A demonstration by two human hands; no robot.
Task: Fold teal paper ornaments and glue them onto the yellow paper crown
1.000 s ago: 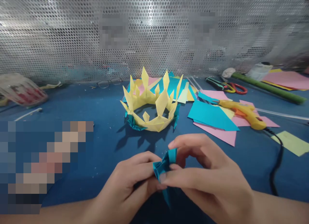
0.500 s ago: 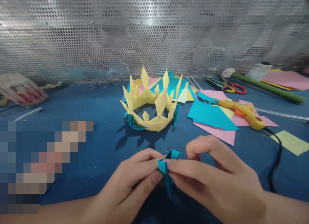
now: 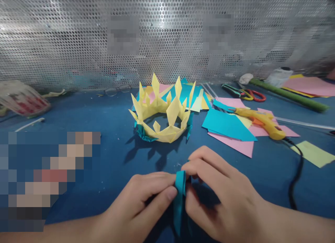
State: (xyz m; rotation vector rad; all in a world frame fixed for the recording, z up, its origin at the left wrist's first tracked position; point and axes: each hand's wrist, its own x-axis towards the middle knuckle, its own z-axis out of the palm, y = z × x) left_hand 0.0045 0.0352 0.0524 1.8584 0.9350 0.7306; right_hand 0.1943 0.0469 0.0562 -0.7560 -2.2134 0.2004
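Between my two hands is a folded strip of teal paper, its long end hanging down toward the table. My left hand pinches it from the left, thumb and forefinger at its edge. From the right, my right hand closes on the strip near its top, with the fingertips bent behind it and partly hidden. Just beyond the hands stands a pale yellow paper crown with pointed tips. Teal folded paper pieces cling to the crown's lower rim.
A yellow glue gun lies on teal paper and pink sheets, its black cord trailing forward. Scissors and a green stick lie behind. A clear tub stands left, and a perforated metal panel backs the table.
The teal strip has turned from a loop over the fingers to hanging upright, folded at the top. My right fingers have drawn in and bent around it.
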